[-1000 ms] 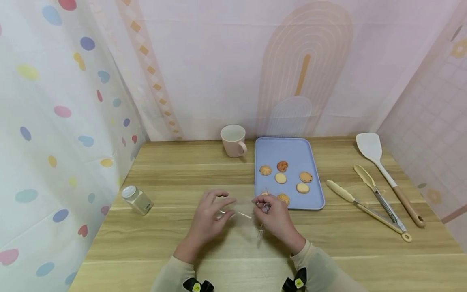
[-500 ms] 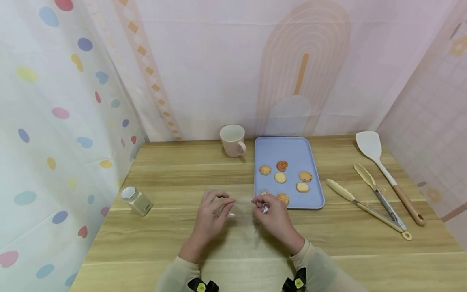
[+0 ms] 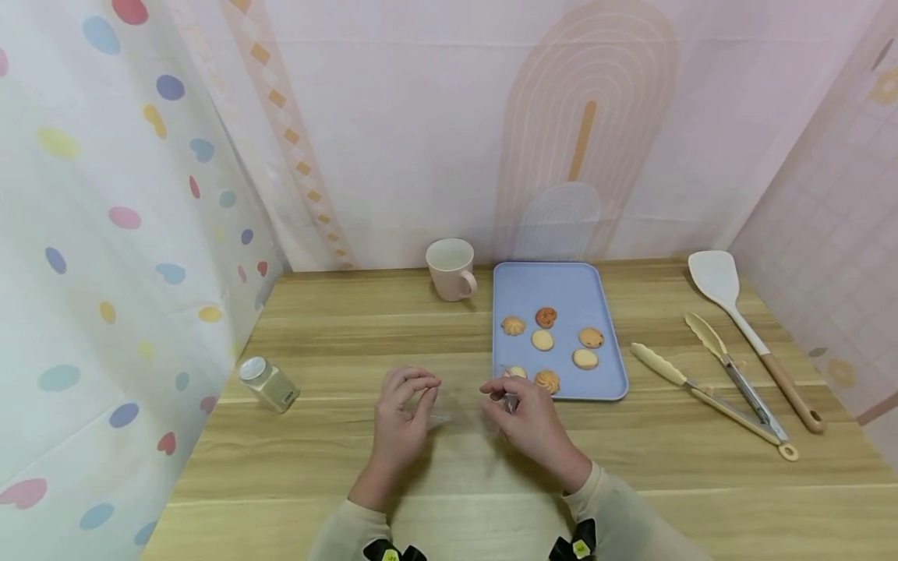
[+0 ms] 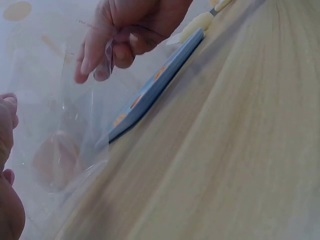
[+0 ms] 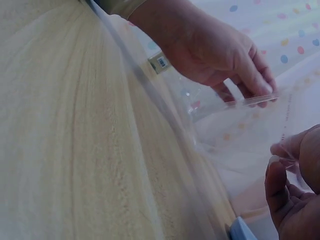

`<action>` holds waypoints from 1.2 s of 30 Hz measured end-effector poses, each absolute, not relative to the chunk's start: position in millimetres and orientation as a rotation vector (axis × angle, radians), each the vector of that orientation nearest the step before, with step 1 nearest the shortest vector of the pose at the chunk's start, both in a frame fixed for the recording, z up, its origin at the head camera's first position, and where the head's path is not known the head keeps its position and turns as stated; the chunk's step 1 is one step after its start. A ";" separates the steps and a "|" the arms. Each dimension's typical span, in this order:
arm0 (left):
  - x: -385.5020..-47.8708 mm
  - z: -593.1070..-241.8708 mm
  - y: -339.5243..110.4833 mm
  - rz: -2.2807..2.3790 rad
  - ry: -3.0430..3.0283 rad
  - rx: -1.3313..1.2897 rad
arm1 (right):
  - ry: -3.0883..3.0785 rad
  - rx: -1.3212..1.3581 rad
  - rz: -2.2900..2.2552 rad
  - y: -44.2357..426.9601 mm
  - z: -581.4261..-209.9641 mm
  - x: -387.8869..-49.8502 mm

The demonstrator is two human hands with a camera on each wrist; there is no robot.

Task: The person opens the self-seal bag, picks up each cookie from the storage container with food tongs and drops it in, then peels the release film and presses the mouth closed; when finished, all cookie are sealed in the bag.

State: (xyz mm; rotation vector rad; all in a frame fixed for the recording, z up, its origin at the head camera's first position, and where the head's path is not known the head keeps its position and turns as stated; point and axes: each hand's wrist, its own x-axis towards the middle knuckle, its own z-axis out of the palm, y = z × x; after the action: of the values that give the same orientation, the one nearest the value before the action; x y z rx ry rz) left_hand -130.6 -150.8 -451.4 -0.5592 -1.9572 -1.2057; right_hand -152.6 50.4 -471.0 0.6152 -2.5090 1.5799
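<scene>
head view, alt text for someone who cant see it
A person's left grip and right grip hold a clear plastic bag between them above a wooden table. A blue tray of cookies lies beyond the right grip, a mug to the tray's left, tongs and a spatula to its right.

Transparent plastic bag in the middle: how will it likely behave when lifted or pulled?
Probably floppy: the transparent plastic bag shows creases and folds in both wrist views. Likely very light, since it looks film-thin, with the orange diamonds of the pale pink fabric curtain showing through. Possibly slippery too: shiny highlights suggest a smooth surface.
</scene>
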 end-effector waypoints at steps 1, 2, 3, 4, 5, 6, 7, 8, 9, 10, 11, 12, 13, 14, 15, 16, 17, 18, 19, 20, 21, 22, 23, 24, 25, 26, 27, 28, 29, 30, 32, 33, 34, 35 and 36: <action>-130.1 -451.7 -151.2 -1.205 -1.960 -0.569 | -2.523 0.601 1.610 51.7 -469.6 -151.6; -130.1 -453.3 -152.2 -1.208 -1.962 -0.579 | -2.535 0.583 1.642 52.9 -468.2 -150.5; -130.5 -455.8 -153.5 -1.209 -1.965 -0.586 | -2.544 0.566 1.674 54.1 -466.5 -149.5; -131.5 -459.6 -155.3 -1.215 -1.969 -0.592 | -2.550 0.550 1.696 55.2 -465.0 -148.7; -132.7 -463.8 -157.1 -1.225 -1.977 -0.596 | -2.554 0.537 1.700 56.2 -464.0 -148.1; -134.1 -468.5 -159.0 -1.237 -1.988 -0.600 | -2.552 0.529 1.699 56.7 -463.3 -147.9; -135.3 -472.7 -160.7 -1.244 -2.003 -0.608 | -2.547 0.523 1.692 57.0 -462.7 -147.6; -136.8 -477.3 -162.3 -1.244 -2.022 -0.622 | -2.541 0.522 1.673 57.0 -462.5 -147.6; -138.0 -481.5 -163.6 -1.240 -2.045 -0.636 | -2.538 0.523 1.648 56.7 -462.7 -147.7; -138.9 -484.8 -164.6 -1.229 -2.065 -0.654 | -2.534 0.527 1.617 56.2 -463.1 -147.6; -139.3 -486.9 -165.1 -1.214 -2.084 -0.674 | -2.535 0.530 1.586 55.4 -463.7 -147.6; -139.3 -487.9 -165.1 -1.198 -2.100 -0.690 | -2.533 0.534 1.561 54.7 -464.3 -147.5; -138.9 -487.9 -164.9 -1.188 -2.110 -0.702 | -2.533 0.539 1.535 54.1 -464.9 -147.2; -138.2 -486.7 -164.5 -1.188 -2.113 -0.702 | -2.536 0.543 1.514 53.4 -465.7 -147.1; -136.0 -482.5 -163.4 -1.194 -2.111 -0.695 | -2.539 0.545 1.502 53.1 -466.2 -146.7; -133.7 -477.0 -162.3 -1.206 -2.107 -0.680 | -2.542 0.550 1.491 53.0 -466.5 -146.4; -131.4 -471.8 -161.1 -1.221 -2.099 -0.660 | -2.549 0.552 1.484 53.4 -466.7 -146.1; -129.2 -466.7 -160.2 -1.240 -2.087 -0.640 | -2.553 0.558 1.478 54.2 -466.7 -145.6; -127.5 -462.5 -159.5 -1.258 -2.075 -0.623 | -2.562 0.564 1.483 55.5 -466.3 -145.0; -126.0 -458.5 -158.8 -1.270 -2.064 -0.608 | -2.574 0.572 1.499 57.1 -465.5 -144.2; -124.9 -455.4 -158.4 -1.276 -2.056 -0.597 | -2.584 0.583 1.508 59.5 -464.9 -143.3; -124.8 -454.5 -158.3 -1.277 -2.049 -0.591 | -2.587 0.602 1.516 62.8 -463.8 -142.3; -125.0 -454.4 -158.3 -1.278 -2.041 -0.590 | -2.588 0.629 1.519 67.2 -462.9 -141.5; -125.4 -454.3 -158.3 -1.280 -2.037 -0.591 | -2.582 0.655 1.521 72.6 -461.5 -140.7; -125.6 -454.5 -158.1 -1.282 -2.034 -0.595 | -2.576 0.674 1.521 79.3 -459.7 -140.3; -125.6 -454.0 -157.7 -1.287 -2.033 -0.596 | -2.562 0.691 1.503 87.5 -458.2 -140.2; -125.5 -454.0 -157.5 -1.292 -2.034 -0.596 | -2.550 0.703 1.467 97.5 -456.2 -140.5; -125.5 -454.5 -157.4 -1.296 -2.033 -0.597 | -2.536 0.706 1.431 109.0 -454.2 -141.1; -125.3 -454.8 -157.4 -1.306 -2.035 -0.594 | -2.529 0.693 1.376 121.9 -452.5 -141.9; -125.0 -455.3 -157.5 -1.314 -2.040 -0.589 | -2.528 0.666 1.321 135.5 -450.0 -142.4; -124.4 -456.4 -158.3 -1.335 -2.052 -0.575 | -2.534 0.582 1.232 165.5 -445.6 -143.0; -124.5 -457.3 -159.0 -1.345 -2.057 -0.568 | -2.536 0.536 1.184 181.2 -443.5 -142.6; -124.5 -458.1 -159.7 -1.354 -2.063 -0.562 | -2.537 0.488 1.146 197.4 -442.6 -142.0; -124.6 -458.4 -160.3 -1.363 -2.070 -0.556 | -2.533 0.435 1.094 213.3 -441.7 -140.9; -125.0 -459.0 -161.0 -1.365 -2.076 -0.553 | -2.530 0.390 1.055 228.9 -441.1 -139.5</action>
State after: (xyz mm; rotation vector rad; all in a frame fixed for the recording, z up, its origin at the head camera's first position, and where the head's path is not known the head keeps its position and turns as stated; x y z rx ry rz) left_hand -125.0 -161.0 -459.0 -0.5528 -2.0762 -1.3652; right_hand -139.5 228.9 -441.1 0.3903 -2.5304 1.0554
